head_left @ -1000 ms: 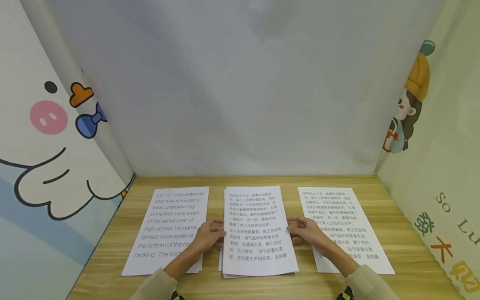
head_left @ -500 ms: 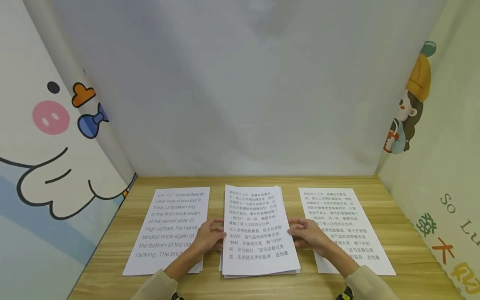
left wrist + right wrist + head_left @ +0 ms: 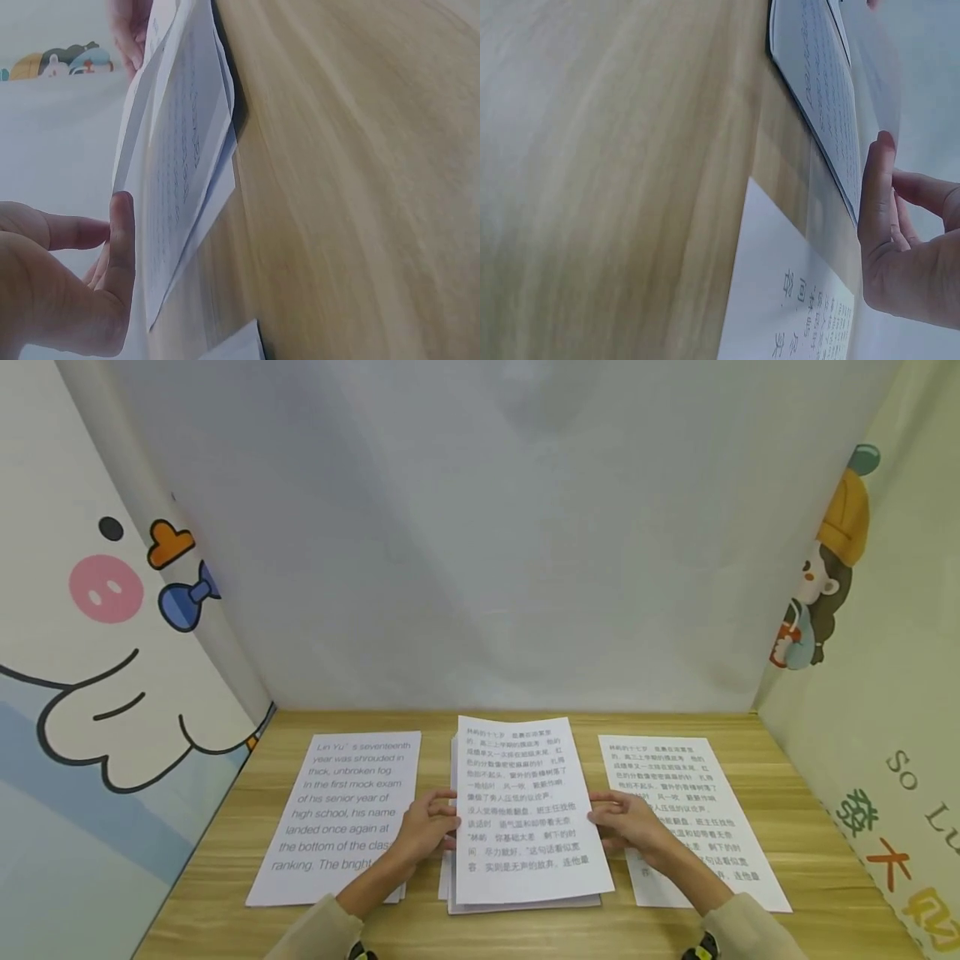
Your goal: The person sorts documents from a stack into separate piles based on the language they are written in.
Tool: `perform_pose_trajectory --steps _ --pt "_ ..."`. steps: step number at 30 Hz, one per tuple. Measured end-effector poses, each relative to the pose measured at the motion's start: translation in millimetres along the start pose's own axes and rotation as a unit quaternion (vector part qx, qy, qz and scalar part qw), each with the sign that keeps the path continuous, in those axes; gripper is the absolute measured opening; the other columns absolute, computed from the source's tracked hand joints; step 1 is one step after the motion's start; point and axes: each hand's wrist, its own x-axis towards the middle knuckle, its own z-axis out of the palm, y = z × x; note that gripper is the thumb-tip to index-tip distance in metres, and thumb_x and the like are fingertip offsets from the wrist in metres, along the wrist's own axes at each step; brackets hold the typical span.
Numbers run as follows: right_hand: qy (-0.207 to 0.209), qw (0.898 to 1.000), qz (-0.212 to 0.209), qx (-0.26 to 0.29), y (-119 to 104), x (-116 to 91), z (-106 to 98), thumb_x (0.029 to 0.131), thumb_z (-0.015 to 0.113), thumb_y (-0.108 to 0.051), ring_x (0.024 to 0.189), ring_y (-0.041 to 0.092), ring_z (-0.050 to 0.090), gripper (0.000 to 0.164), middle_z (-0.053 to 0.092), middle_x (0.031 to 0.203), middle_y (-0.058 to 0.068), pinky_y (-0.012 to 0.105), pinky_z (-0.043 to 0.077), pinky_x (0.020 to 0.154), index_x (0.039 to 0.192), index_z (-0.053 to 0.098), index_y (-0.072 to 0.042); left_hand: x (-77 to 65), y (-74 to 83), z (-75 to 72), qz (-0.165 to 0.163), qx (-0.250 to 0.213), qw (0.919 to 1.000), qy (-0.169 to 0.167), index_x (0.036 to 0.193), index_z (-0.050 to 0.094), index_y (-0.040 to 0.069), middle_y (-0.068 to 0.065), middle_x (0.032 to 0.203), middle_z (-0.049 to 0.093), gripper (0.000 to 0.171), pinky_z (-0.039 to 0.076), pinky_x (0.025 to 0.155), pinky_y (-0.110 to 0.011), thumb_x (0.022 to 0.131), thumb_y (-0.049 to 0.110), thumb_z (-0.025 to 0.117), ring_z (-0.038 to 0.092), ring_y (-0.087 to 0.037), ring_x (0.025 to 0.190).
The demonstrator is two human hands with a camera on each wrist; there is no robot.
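Left grip [image 3: 426, 827]: you pinched the sheet [image 3: 525, 806], lower centre.
Right grip [image 3: 632, 828]: likewise, opposite edge.
Stack [image 3: 817, 82]: lay beneath.

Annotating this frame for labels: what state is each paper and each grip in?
Middle stack: lying on the table, print up, edges uneven.
Held sheet: raised above the middle stack, slightly curved, Chinese print up.
Left grip: pinching the held sheet's left edge.
Right grip: pinching its right edge.
English page: flat, print up, partly hidden.
Far-right Chinese page: flat, print up, partly hidden.
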Motion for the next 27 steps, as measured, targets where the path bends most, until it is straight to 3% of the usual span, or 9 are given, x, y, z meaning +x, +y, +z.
perform_pose_trajectory --steps 10,16,27 --pt "0.034 0.999 0.014 -0.015 2.4 -8.8 -15.9 0.098 0.068 -0.02 0.092 0.015 0.071 0.057 0.074 0.109 0.005 0.031 0.062 0.074 0.146 0.047 0.004 5.9 6.1 17.9 0.01 -0.029 0.9995 -0.009 0.138 0.052 0.002 -0.017 0.111 0.067 0.047 0.063 0.067 -0.032 0.092 -0.001 0.063 0.069 -0.018 0.079" --pt "0.031 0.999 0.017 -0.022 4.9 -16.0 -27.7 0.098 0.067 -0.022 0.096 0.017 0.071 0.061 0.074 0.113 0.007 0.033 0.062 0.082 0.147 0.044 0.005 8.6 7.6 29.6 0.019 -0.024 0.9994 -0.017 0.137 0.053 0.002 -0.015 0.108 0.068 0.045 0.062 0.065 -0.032 0.093 -0.001 0.063 0.068 -0.017 0.076" --pt "0.044 0.998 0.025 -0.023 9.5 -27.7 -54.0 0.099 0.067 -0.027 0.098 0.014 0.071 0.067 0.073 0.118 0.005 0.031 0.061 0.083 0.151 0.04 0.005 14.3 14.7 58.4 0.04 -0.028 0.9984 -0.031 0.135 0.054 0.001 -0.016 0.108 0.069 0.044 0.063 0.064 -0.033 0.092 -0.001 0.064 0.068 -0.016 0.073"
